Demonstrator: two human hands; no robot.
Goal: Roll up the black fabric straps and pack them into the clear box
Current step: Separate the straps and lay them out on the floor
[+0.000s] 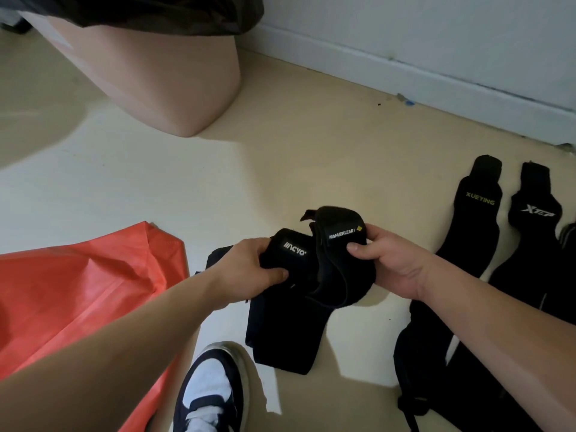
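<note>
Above the pale beige floor [280, 157], at the middle of the view, two black fabric straps are held side by side and touching. The left hand [252, 266] grips the white-lettered strap [293, 254], thumb underneath and fingers curled over its rounded, folded end; its wide, flat tail drops below the hands toward the floor. The right hand [389, 266] pinches the MANUEKLEAR strap [339, 263], a soft, matte, padded band curled into a loose, thick loop with a stitched edge. The hands are a little apart, each clamped on its own strap.

To the right, two more straps lie flat and parallel on the floor, narrow at the far end and widening nearer: the XUEYING strap [473, 219] with yellow lettering and the XTEP strap [530, 244] with white. A sliver of a third strap [568, 241] shows at the right edge. Near right, more black fabric [420, 353] is heaped; how many pieces it makes I cannot tell.

Near left lies a glossy, creased orange plastic bag [87, 300]. Far left stands a smooth pink bin [162, 82] with a black liner [140, 10] over its rim. A navy and white shoe [212, 391] sits at the near edge, just beside the hanging tail. A white skirting board [405, 76] runs along the far side.
</note>
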